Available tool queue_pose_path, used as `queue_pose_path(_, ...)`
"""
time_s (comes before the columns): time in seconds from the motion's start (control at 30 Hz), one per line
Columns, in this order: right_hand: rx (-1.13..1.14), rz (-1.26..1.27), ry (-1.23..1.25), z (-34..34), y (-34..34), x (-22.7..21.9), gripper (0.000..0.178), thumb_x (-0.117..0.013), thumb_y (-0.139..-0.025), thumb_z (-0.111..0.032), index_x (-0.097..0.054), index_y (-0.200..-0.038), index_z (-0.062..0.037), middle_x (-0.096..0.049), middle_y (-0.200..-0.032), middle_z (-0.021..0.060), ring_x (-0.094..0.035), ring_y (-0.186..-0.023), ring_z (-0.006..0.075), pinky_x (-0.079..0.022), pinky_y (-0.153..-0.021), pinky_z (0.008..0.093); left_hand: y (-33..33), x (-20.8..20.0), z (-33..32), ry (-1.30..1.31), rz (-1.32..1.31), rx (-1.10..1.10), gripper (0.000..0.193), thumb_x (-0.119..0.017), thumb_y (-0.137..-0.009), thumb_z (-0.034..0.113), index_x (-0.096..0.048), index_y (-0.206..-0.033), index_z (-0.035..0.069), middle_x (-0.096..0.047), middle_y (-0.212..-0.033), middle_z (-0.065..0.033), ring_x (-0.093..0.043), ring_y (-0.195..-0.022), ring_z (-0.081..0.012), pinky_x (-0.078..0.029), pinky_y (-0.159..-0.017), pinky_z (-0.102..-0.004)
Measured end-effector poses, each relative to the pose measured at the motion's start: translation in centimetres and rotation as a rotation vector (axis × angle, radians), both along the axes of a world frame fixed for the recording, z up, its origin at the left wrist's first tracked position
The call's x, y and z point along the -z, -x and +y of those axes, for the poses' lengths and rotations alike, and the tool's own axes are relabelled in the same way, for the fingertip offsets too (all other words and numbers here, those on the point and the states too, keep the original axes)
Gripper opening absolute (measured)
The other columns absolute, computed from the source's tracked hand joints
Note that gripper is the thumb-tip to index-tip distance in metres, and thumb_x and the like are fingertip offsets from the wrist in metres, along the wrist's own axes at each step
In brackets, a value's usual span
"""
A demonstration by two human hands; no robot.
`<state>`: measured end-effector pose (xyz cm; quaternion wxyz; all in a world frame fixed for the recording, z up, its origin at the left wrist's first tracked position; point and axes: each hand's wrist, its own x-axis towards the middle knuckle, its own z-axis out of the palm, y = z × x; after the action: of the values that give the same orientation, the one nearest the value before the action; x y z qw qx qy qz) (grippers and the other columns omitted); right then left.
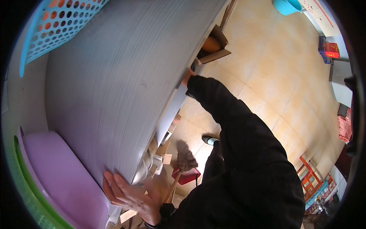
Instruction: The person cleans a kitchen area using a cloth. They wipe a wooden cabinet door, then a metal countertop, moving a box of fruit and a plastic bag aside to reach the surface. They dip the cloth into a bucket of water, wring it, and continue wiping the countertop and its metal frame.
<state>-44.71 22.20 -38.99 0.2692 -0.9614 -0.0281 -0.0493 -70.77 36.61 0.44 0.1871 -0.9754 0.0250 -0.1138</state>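
A long grey table top (110, 76) with fine streaks fills the left and middle of the head view. My left hand (131, 196) rests on its near corner, fingers stretched out and the thumb apart, holding nothing. Close to that hand is a purple tub (68, 171). My right arm, in a black sleeve, reaches forward along the table's right edge. There my right hand (187, 77) touches or lies just under the rim; its fingers are hidden, so its grip does not show.
A light blue perforated basket (57, 26) with orange things stands far left. Along the table's right side are an open cardboard box (217, 55), metal bowls (141, 171), a mop head (186, 156) and a red dustpan (187, 176). A turquoise bucket (286, 7) stands across the tiled floor.
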Motion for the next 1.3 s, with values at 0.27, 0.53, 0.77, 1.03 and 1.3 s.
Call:
queue_pose_path(0.27,-0.096,0.139,0.296,-0.5,-3.0,-2.7,0.061,-0.068,-0.082,-0.038,-0.056,-0.124,0.0036,-0.047,-0.126,0.0186,-0.043,-0.119,0.0328,-0.044,-0.095,0.0389,-0.4,0.7,-0.4,-0.069,-0.068,-0.027,0.065,-0.041,-0.099,0.049,-0.03,-0.146,0.004,-0.042,-0.146,-0.0198,-0.041,-0.129,-0.0395,-0.031,-0.106,-0.0566)
queue_pose_path(0.53,-0.148,-0.112,-0.006,-1.5,3.8,-1.3,0.043,-0.068,-0.078,-0.024,-0.061,-0.112,0.0025,-0.049,-0.12,0.0173,-0.047,-0.111,0.0313,-0.048,-0.086,0.045,-0.6,1.2,-0.6,-0.115,-0.104,-0.041,0.068,-0.039,-0.099,0.054,-0.028,-0.147,0.008,-0.043,-0.146,-0.0167,-0.042,-0.129,-0.0391,-0.033,-0.106,-0.0563)
queue_pose_path(0.77,0.106,-0.04,-0.053,1.2,-4.4,1.1,0.037,-0.069,-0.077,-0.019,-0.063,-0.106,0.0042,-0.05,-0.116,0.0181,-0.049,-0.108,0.0328,-0.05,-0.085,0.0413,0.1,1.0,0.2,-0.181,-0.088,-0.075,0.086,-0.04,-0.091,0.069,-0.019,-0.15,0.009,-0.042,-0.147,-0.0166,-0.042,-0.13,-0.0391,-0.033,-0.108,-0.0576)
queue_pose_path(1.03,-0.209,0.246,0.158,0.1,3.8,0.2,0.047,-0.061,-0.088,-0.025,-0.048,-0.126,-0.001,-0.039,-0.137,0.0165,-0.043,-0.123,0.0337,-0.042,-0.098,0.0445,-0.3,0.9,-0.6,-0.093,-0.086,-0.035,0.08,-0.044,-0.092,0.065,-0.032,-0.146,0.008,-0.043,-0.146,-0.0164,-0.04,-0.13,-0.0379,-0.032,-0.108,-0.0572)
queue_pose_path(1.3,-0.105,0.057,0.083,-0.4,-3.4,-2.6,0.04,-0.071,-0.075,-0.016,-0.061,-0.107,0.0047,-0.047,-0.12,0.0197,-0.048,-0.113,0.0358,-0.045,-0.091,0.0425,0.2,1.1,-0.2,-0.08,-0.095,-0.044,0.095,-0.045,-0.084,0.077,-0.035,-0.145,0.005,-0.044,-0.145,-0.0165,-0.042,-0.129,-0.0369,-0.032,-0.106,-0.0547)
